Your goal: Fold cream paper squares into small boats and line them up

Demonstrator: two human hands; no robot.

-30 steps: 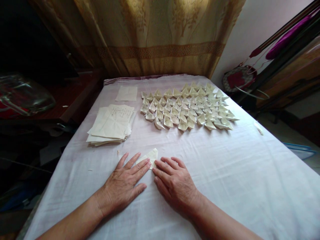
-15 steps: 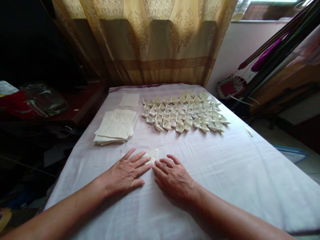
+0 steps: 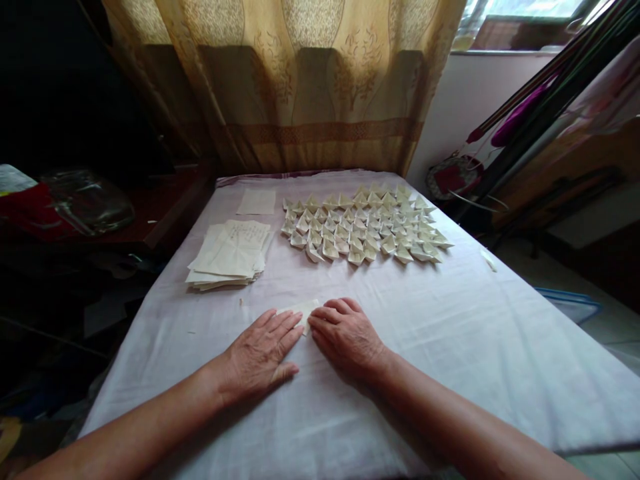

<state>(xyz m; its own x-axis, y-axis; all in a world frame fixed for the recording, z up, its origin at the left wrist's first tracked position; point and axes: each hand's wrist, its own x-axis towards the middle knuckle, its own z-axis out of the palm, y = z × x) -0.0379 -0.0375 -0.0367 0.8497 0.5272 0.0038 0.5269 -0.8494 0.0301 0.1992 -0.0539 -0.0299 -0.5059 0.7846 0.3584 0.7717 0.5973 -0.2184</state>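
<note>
A small folded piece of paper (image 3: 308, 313) lies on the white cloth in front of me, partly covered by fingers. My left hand (image 3: 265, 353) is laid flat with its fingers stretched over the paper's left part, thumb apart on the cloth. At the paper's right edge, my right hand (image 3: 349, 339) has its fingers bent and pressed together on it; the fingertips are partly hidden. Beyond the hands, many folded paper boats (image 3: 357, 230) stand in rows. A stack of paper sheets (image 3: 230, 253) lies to the left of them.
One single sheet (image 3: 257, 202) lies behind the stack. A white scrap (image 3: 489, 261) rests near the table's right edge. The cloth-covered table (image 3: 450, 347) meets a curtain (image 3: 320, 87) at its far end. On the left, a glass jar (image 3: 90, 203) sits on a dark cabinet.
My left hand's fingers have drawn closer together, and the right hand's fingers have closed at the paper's edge. The paper now looks flatter and wider. The view has shifted slightly.
</note>
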